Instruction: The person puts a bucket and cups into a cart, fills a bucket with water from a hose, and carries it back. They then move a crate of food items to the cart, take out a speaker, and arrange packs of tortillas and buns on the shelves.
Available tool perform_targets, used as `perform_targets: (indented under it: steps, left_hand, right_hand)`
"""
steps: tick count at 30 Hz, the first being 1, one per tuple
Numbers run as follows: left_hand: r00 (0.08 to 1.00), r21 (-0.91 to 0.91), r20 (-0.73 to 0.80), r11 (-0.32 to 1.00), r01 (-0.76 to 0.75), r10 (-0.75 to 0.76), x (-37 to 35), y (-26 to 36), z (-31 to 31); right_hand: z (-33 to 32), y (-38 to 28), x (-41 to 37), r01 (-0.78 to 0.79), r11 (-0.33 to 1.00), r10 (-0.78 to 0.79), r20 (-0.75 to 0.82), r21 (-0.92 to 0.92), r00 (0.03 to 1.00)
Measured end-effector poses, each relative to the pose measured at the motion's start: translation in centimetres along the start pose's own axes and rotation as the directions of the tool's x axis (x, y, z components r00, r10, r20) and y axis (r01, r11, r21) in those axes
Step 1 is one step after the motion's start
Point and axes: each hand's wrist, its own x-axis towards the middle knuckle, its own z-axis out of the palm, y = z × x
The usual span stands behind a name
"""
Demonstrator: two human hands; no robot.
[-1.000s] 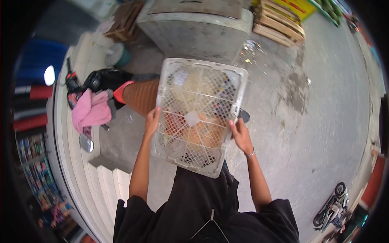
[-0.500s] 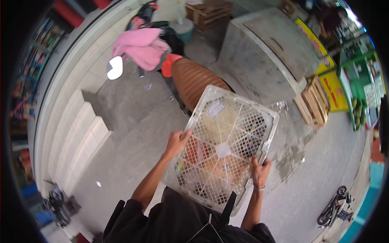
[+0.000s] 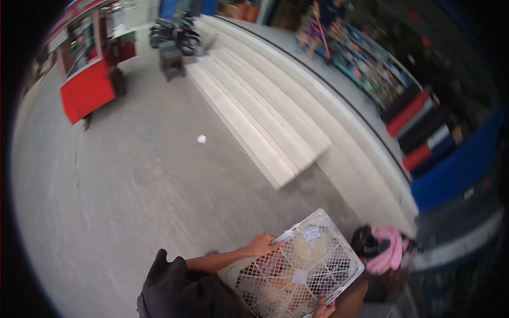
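Note:
A white plastic crate with a grid surface [image 3: 300,276] lies tilted in front of my body at the bottom of the view. Packed goods show through its mesh, too unclear to name. My left hand [image 3: 263,245] grips the upper left edge of the crate. At its lower right edge my right hand [image 3: 324,308] holds on, partly cut off by the frame. Just right of the crate is a motorcycle with a pink cloth [image 3: 388,251] over it.
Pale steps [image 3: 254,114] run diagonally across the middle. A red cart [image 3: 87,90] stands at the upper left, near parked motorcycles [image 3: 175,34]. A person [image 3: 324,18] is on the raised walkway by shop goods. White litter [image 3: 201,139] lies on the pavement.
The view has swung left, bringing in the steps and red cart. The metal box and yellow stall are out of view. The crate, still in both hands, now sits lower in the frame.

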Motion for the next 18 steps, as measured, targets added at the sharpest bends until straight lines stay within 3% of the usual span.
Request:
perform_targets:
  steps: [2,5,6,8,10,12,14,15,17,18]
  left_hand:
    - [0.990,0.041,-0.137,0.999,-0.011,0.016,-1.2,1.3,0.9]
    - [0.958,-0.014,-0.263,0.993,0.115,-0.115,-4.3,3.5,-1.5]
    - [0.921,-0.077,-0.337,0.981,0.179,-0.194,-5.6,3.4,-1.3]
    - [0.873,-0.111,-0.393,0.957,0.267,-0.289,-4.9,2.3,-1.5]
    - [0.737,-0.247,-0.488,0.884,0.398,-0.468,-3.2,3.4,-5.1]
    - [0.600,-0.312,-0.651,0.884,0.348,-0.466,0.3,-0.2,-9.2]
    - [0.464,-0.286,-0.722,0.832,0.476,-0.513,2.6,-1.1,-11.5]
    - [0.387,-0.253,-0.783,0.818,0.517,-0.487,4.0,-3.6,-13.2]
    - [0.250,-0.293,-0.830,0.771,0.566,-0.499,3.4,-8.9,-13.2]
    - [0.233,-0.381,-0.799,0.767,0.517,-0.554,-1.1,-15.6,-19.1]
  right_hand:
    - [-1.2,-1.6,3.0,0.101,0.995,-0.099,0.106,-0.011,0.989]
    - [-2.0,-7.9,7.3,0.210,0.965,-0.127,0.418,-0.159,0.899]
    - [-0.3,-6.3,8.9,0.225,0.966,-0.148,0.438,-0.129,0.887]
    - [7.1,-2.4,14.5,0.080,0.988,-0.120,0.345,0.129,0.931]
    - [13.3,-5.8,20.9,0.147,0.978,-0.201,0.500,0.147,0.842]
    - [22.7,-12.4,25.0,0.292,0.956,-0.251,0.626,0.038,0.738]
    - [31.1,-13.7,28.9,0.309,0.934,-0.339,0.728,0.182,0.596]
    - [36.0,-15.5,30.6,0.262,0.935,-0.353,0.711,0.239,0.608]
    - [42.3,-17.2,32.3,0.386,0.890,-0.388,0.849,0.243,0.360]
    - [49.1,-20.4,26.0,0.378,0.894,-0.391,0.828,0.239,0.401]
